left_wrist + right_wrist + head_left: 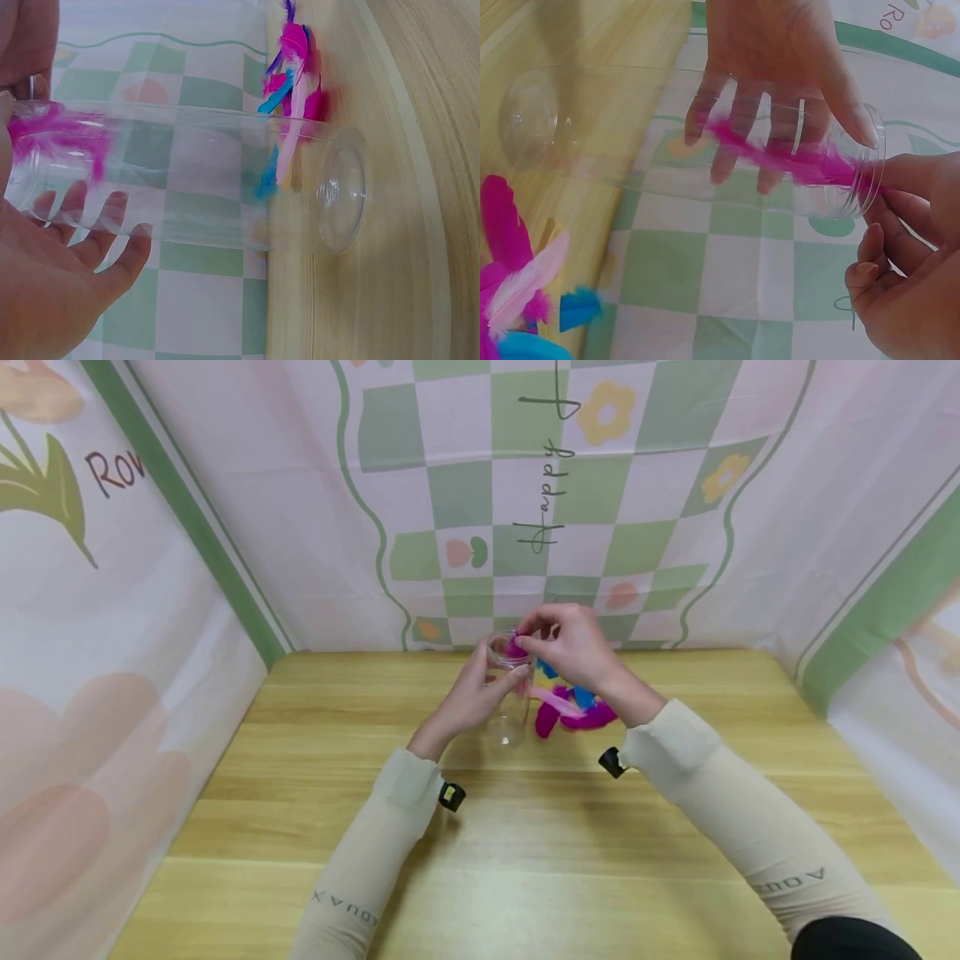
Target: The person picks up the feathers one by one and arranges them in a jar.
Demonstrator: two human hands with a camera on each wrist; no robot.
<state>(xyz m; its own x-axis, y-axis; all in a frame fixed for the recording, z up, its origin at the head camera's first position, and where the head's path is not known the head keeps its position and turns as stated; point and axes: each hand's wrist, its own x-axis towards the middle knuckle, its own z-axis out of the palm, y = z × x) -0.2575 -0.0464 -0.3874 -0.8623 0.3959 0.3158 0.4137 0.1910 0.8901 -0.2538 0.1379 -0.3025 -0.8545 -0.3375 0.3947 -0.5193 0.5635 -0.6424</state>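
Observation:
A clear, tall jar [510, 727] stands upright on the table, its round mouth facing up. My left hand [471, 695] grips it near the neck, with the thumb on the near side and the fingers wrapped behind, as the right wrist view shows. At the mouth, my right hand [576, 647] pinches the end of a magenta feather [780, 159] between thumb and fingers. Most of that feather hangs inside the jar's upper part. Beside the jar lies a loose pile of feathers [592, 717] in magenta, pale pink and blue; part of it is hidden behind the right hand.
The wooden table [517, 860] ends at a hanging cloth [457, 493] with green and white checks, close behind the jar. More printed cloth [90, 760] hangs along the left side and the right. Each wrist carries a small black camera.

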